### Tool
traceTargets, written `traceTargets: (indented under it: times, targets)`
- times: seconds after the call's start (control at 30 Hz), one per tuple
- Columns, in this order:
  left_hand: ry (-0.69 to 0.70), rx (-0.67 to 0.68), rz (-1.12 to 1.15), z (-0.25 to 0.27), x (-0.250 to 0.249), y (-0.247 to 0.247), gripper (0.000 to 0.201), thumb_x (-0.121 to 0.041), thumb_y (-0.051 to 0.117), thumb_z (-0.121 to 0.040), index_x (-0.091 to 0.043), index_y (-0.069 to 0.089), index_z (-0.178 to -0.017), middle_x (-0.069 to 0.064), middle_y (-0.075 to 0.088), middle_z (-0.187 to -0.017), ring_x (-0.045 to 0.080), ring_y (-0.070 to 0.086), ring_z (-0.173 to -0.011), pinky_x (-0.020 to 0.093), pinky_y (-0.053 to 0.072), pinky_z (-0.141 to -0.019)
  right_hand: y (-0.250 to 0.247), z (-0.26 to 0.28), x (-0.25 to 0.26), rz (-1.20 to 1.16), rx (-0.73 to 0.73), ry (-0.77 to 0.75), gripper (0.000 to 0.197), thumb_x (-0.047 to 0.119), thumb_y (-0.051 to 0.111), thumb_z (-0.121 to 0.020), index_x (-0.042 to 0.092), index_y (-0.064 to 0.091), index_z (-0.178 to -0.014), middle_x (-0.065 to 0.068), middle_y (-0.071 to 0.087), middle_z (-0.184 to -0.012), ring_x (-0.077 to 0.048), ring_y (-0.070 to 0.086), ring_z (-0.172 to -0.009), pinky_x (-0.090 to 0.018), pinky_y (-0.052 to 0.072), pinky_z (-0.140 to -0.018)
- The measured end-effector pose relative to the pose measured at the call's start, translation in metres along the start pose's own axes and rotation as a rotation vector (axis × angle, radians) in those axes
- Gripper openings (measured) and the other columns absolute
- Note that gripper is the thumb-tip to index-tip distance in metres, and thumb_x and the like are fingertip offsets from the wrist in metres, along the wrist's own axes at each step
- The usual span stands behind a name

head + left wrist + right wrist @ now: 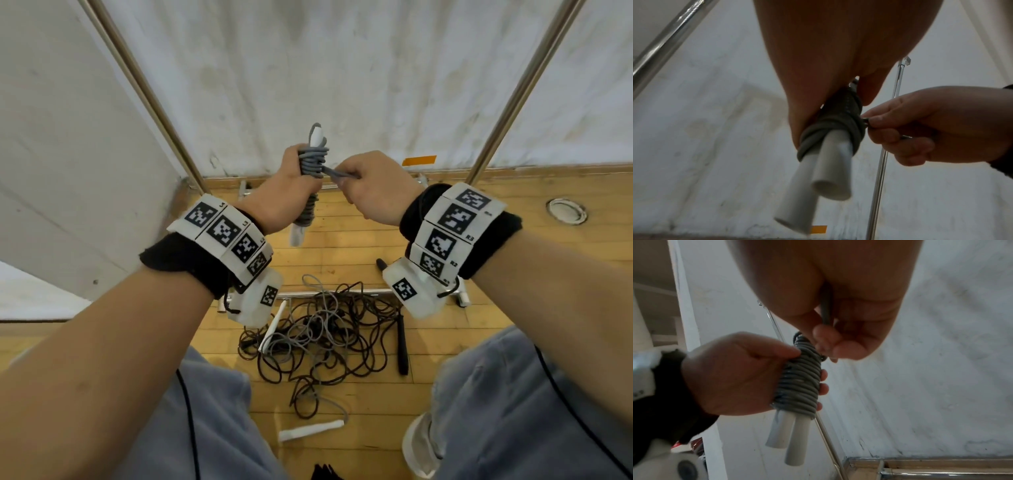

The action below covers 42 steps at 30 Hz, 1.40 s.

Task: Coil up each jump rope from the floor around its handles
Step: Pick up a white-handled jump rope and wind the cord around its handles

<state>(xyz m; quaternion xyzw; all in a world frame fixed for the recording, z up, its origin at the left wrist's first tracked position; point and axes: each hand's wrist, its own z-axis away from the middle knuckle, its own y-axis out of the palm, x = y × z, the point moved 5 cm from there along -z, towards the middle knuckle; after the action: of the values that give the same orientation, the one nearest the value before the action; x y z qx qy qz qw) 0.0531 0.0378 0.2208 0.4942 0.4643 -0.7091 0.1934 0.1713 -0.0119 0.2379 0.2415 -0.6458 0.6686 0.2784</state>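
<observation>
The grey cord jump rope wound round its pair of white tube handles [310, 178] is up at chest height, clear of the floor, coils packed tight along the middle. The left hand [281, 195] is wrapped round that bundle, thumb pressing the turns. The right hand [375, 192] pinches the last short doubled length of grey cord [342, 174], drawn taut from the top wraps.

By my reading, that cord is light, springy and a bit slick; it will want to unwind, so keep the grip on the coils themselves and tuck the tail close to the bundle.

The right-wrist view gives the neat stacked turns and both handle ends poking out below; the left-wrist view shows the fingertips nipping the tail right at the wraps. Only the head view takes in the tangled heap of black and grey ropes [325, 329] lying on the wooden plank floor [359, 404], with a loose white handle [310, 431] nearer the person's knees.
</observation>
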Motion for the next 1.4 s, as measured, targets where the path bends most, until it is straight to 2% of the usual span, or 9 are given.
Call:
traceTargets:
  times: [0.1,0.2,0.3,0.47,0.6,0.8,1.1,1.27,1.4]
  targets:
    - [0.093,-0.027,-0.054,0.007,-0.005,-0.007,0.04,-0.016,0.057,-0.093,-0.023,0.039,-0.128,0.002,0.059,-0.096,0.011,0.059,-0.08,0.015,0.051,-0.07,-0.002,0.004,0.003,0.018,-0.022,-0.022,0.017,0.01,0.041,-0.095,0.013,0.054,-0.085,0.002,0.046,-0.065,-0.013,0.041,-0.055,-0.025,0.035,-0.054]
    - [0.108,-0.059,-0.067,0.01,-0.005,-0.013,0.04,-0.024,0.075,-0.079,-0.023,0.053,-0.113,0.001,0.063,-0.103,0.016,0.061,-0.091,0.035,0.051,-0.089,-0.007,0.008,0.006,-0.003,-0.06,-0.051,0.017,0.008,0.042,-0.093,0.017,0.055,-0.088,0.007,0.045,-0.064,-0.008,0.04,-0.053,-0.018,0.031,-0.048]
    - [0.11,-0.095,-0.029,0.014,-0.008,-0.015,0.037,-0.028,0.081,-0.072,-0.022,0.06,-0.103,-0.005,0.061,-0.086,0.008,0.058,-0.075,0.032,0.053,-0.078,-0.013,0.012,0.011,-0.036,-0.111,-0.099,0.02,0.006,0.045,-0.092,0.018,0.06,-0.087,0.01,0.049,-0.063,-0.005,0.041,-0.051,-0.008,0.03,-0.045]
    - [0.103,-0.109,0.062,0.021,-0.012,-0.013,0.031,-0.019,0.082,-0.07,-0.023,0.061,-0.092,-0.008,0.059,-0.07,0.003,0.055,-0.056,0.019,0.05,-0.058,-0.015,0.015,0.017,-0.117,-0.184,-0.122,0.019,0.009,0.052,-0.088,0.009,0.065,-0.074,0.01,0.051,-0.052,-0.006,0.045,-0.047,-0.013,0.035,-0.046]
    - [0.085,-0.153,0.162,0.021,-0.013,-0.018,0.039,-0.014,0.081,-0.072,-0.02,0.053,-0.098,0.002,0.061,-0.079,0.017,0.058,-0.064,0.037,0.055,-0.064,-0.02,0.018,0.017,-0.26,-0.28,-0.119,0.013,0.011,0.057,-0.086,0.011,0.067,-0.078,0.013,0.059,-0.048,-0.001,0.049,-0.04,-0.011,0.039,-0.045]
    - [0.055,-0.186,0.174,0.018,-0.011,-0.014,0.05,-0.028,0.083,-0.071,-0.016,0.048,-0.104,0.006,0.06,-0.08,0.018,0.059,-0.056,0.033,0.054,-0.053,-0.024,0.015,0.013,-0.278,-0.339,-0.121,0.015,0.023,0.059,-0.088,0.015,0.069,-0.08,0.005,0.065,-0.058,-0.005,0.055,-0.039,-0.013,0.042,-0.045]
    - [0.032,-0.111,0.111,0.004,-0.008,-0.005,0.037,-0.025,0.058,-0.092,-0.022,0.037,-0.123,-0.003,0.059,-0.101,0.014,0.06,-0.094,0.043,0.051,-0.093,-0.025,0.01,0.002,-0.229,-0.364,-0.113,0.016,0.022,0.052,-0.092,0.019,0.065,-0.085,0.006,0.062,-0.057,-0.002,0.056,-0.042,-0.013,0.047,-0.053]
    - [0.141,-0.244,0.068,0.008,-0.013,-0.016,0.027,-0.028,0.071,-0.081,-0.021,0.056,-0.102,-0.004,0.068,-0.088,0.01,0.067,-0.08,0.032,0.057,-0.077,-0.023,0.011,0.004,-0.201,-0.307,-0.141,0.02,0.014,0.047,-0.094,0.012,0.063,-0.105,0.006,0.061,-0.069,-0.006,0.06,-0.057,-0.016,0.049,-0.063]
    - [0.165,-0.221,0.12,0.01,-0.016,-0.014,0.022,-0.028,0.065,-0.075,-0.03,0.051,-0.092,-0.008,0.056,-0.074,0.003,0.054,-0.061,0.02,0.051,-0.061,-0.016,0.015,0.01,-0.152,-0.268,-0.181,0.027,0.009,0.045,-0.094,0.012,0.062,-0.114,0.003,0.064,-0.076,-0.01,0.064,-0.068,-0.018,0.05,-0.071]
